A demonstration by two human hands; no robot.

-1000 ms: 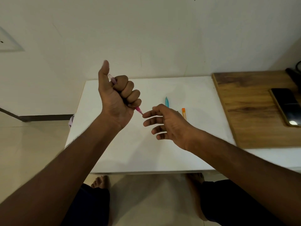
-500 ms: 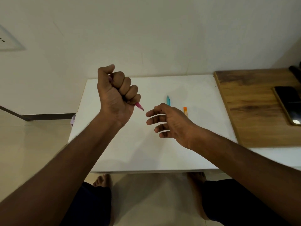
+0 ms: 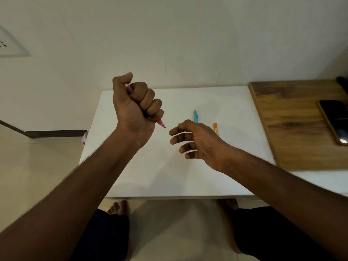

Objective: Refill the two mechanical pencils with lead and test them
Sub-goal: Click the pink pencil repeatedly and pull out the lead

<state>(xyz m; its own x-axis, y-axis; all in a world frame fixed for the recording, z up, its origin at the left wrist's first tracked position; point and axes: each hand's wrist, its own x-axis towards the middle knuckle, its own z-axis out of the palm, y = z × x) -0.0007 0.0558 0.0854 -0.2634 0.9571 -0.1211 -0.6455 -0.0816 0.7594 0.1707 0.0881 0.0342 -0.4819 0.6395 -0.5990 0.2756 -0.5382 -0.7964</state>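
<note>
Gripping pink pencil (image 3: 161,123) in fisted left hand (image 3: 135,112), thumb atop, tip pointing down-right | right hand (image 3: 197,142) relaxed, holding nothing, above white tabletop (image 3: 226,102) | blue pencil (image 3: 195,116), orange lead case (image 3: 215,128) lying beyond it

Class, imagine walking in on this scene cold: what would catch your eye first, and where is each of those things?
First, the left hand, raised over the white table, grips a pink mechanical pencil in a fist, tip pointing at the right hand, which hovers open. Behind that hand, a blue mechanical pencil and an orange lead case lie on the table. At far right a dark phone rests on a wooden board.
</note>
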